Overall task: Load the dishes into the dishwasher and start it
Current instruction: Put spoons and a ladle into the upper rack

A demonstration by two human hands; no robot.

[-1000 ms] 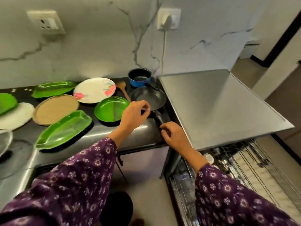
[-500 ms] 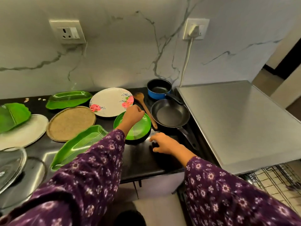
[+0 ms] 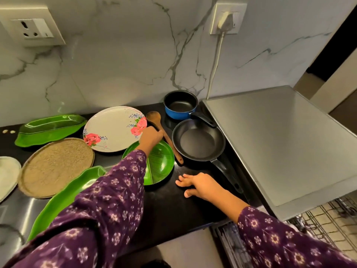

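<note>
Step (judged): take the spoon [image 3: 171, 145] off the surface [image 3: 173, 207] for loading.
Left hand [image 3: 150, 137]: over the upper spoon handle, between the floral plate [image 3: 114, 128] and the pan [image 3: 199, 141]. The back of the hand faces the camera, so I cannot tell whether the fingers are round the handle or only touching it.
Right hand [image 3: 201, 185]: flat on the surface, fingers [image 3: 182, 180] spread, holding nothing.
Spoon position: lying diagonally, bowl towards the wall, and the handle end at the rim of the round green plate [image 3: 162, 163].
Method: grip mid-handle and lift straight up before swinging right. Lifting by one end would let it tip.
Obstacles: the pan lies just beside the spoon, and its long handle [image 3: 228, 175] crosses the path to the dishwasher [image 3: 280, 144]. The saucepan [image 3: 180, 106] stands behind it.
Destination: the wire rack [image 3: 328, 225] shows at lower right, pulled out below the dishwasher top.
Remaining: two leaf dishes [image 3: 50, 128], a brown round plate [image 3: 56, 167], both plates and both pans are not yet loaded.
Risk: the sleeve [image 3: 108, 200] hangs over the green plate and may drag it.
</note>
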